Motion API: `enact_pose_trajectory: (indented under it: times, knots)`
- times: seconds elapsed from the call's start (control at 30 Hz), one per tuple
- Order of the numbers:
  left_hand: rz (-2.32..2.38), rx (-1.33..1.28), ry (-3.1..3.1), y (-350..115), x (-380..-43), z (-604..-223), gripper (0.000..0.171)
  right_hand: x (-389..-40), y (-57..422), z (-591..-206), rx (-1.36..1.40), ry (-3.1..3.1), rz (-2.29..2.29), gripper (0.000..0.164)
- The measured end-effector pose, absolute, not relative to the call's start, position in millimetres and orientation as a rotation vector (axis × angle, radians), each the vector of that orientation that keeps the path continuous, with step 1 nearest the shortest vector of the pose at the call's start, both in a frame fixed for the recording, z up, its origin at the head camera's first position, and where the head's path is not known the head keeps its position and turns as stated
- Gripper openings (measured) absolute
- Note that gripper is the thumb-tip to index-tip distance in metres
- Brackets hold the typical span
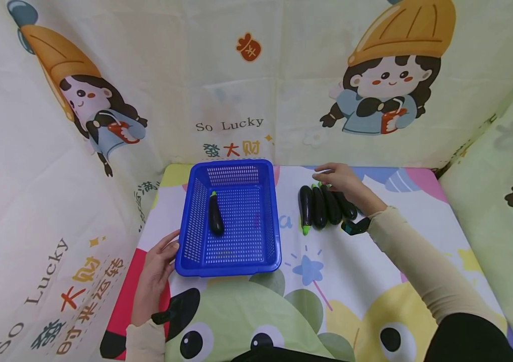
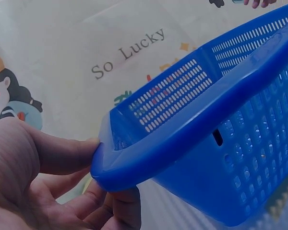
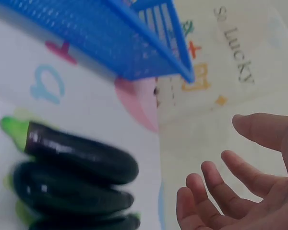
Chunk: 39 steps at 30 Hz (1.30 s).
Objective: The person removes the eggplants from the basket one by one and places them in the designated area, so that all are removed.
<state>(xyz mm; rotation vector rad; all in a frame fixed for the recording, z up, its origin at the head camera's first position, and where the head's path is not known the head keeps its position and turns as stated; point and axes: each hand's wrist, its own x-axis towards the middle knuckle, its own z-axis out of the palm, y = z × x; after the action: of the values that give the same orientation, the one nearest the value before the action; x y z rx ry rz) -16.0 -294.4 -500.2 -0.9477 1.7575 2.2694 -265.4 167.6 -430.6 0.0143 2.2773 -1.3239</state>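
Observation:
A blue plastic basket (image 1: 230, 268) with slotted walls stands on the table, and a single dark eggplant (image 1: 216, 215) lies inside it. My left hand (image 1: 154, 276) grips the basket's left rim; in the left wrist view the thumb is against the rim corner (image 2: 116, 167) and the fingers curl beneath. To the right of the basket, several eggplants (image 1: 318, 207) lie side by side in a row. Over their far ends hovers my right hand (image 1: 345, 185), its fingers loosely extended and holding nothing. In the right wrist view the nearest eggplant (image 3: 81, 153) lies apart from the fingertips (image 3: 185, 196).
A cartoon-printed cloth (image 1: 310, 322) covers the table. Pale printed fabric (image 1: 292, 100) rises as walls behind it and at both sides, close behind the basket's far edge. A dark band (image 1: 355, 227) sits at the right wrist.

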Motion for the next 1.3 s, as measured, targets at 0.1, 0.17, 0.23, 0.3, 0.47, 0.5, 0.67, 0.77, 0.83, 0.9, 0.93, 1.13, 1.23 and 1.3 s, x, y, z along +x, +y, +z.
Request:
enact_pose_trajectory:
  times: [0.1,0.17,0.23,0.3,0.47,0.5,0.67,0.77,0.83,0.9,0.93,1.13,1.23,1.3]
  knots:
    - [2.270,-0.966,1.737,-295,-15,-499,0.054,-262,157,-426,-0.013,2.249,-1.338,0.051]
    - [2.266,-0.963,1.736,-295,-15,-499,0.055,-260,151,-423,-0.021,2.215,-1.356,0.051]
    - [2.265,-0.956,1.743,-296,-16,-500,0.054,-257,144,-421,-0.026,2.183,-1.372,0.051]
    - [2.267,-0.936,1.759,-295,-16,-501,0.055,-256,138,-419,-0.021,2.151,-1.393,0.050]
    - [2.290,-0.881,1.783,-294,-18,-501,0.056,-252,122,-418,-0.033,2.096,-1.433,0.050]
    - [2.291,-0.882,1.785,-294,-18,-501,0.056,-251,118,-418,-0.036,2.083,-1.443,0.050]
    - [2.295,-0.882,1.769,-294,-18,-499,0.055,-246,97,-418,-0.055,2.038,-1.469,0.052]
    - [2.288,-0.893,1.736,-295,-17,-498,0.054,-241,82,-418,-0.075,2.004,-1.481,0.054]
    - [2.283,-0.910,1.724,-295,-15,-497,0.053,-238,73,-418,-0.088,1.978,-1.487,0.054]
    - [2.278,-0.925,1.714,-296,-14,-497,0.053,-235,64,-420,-0.101,1.951,-1.493,0.053]
    - [2.271,-0.929,1.717,-296,-13,-497,0.054,-234,59,-421,-0.100,1.934,-1.500,0.052]
    - [2.281,-0.924,1.713,-295,-12,-497,0.054,-227,35,-433,-0.094,1.872,-1.516,0.053]
    - [2.302,-0.924,1.696,-295,-12,-497,0.053,-225,25,-437,-0.082,1.855,-1.518,0.055]
    - [2.307,-0.929,1.689,-295,-12,-497,0.053,-223,17,-439,-0.075,1.838,-1.521,0.057]
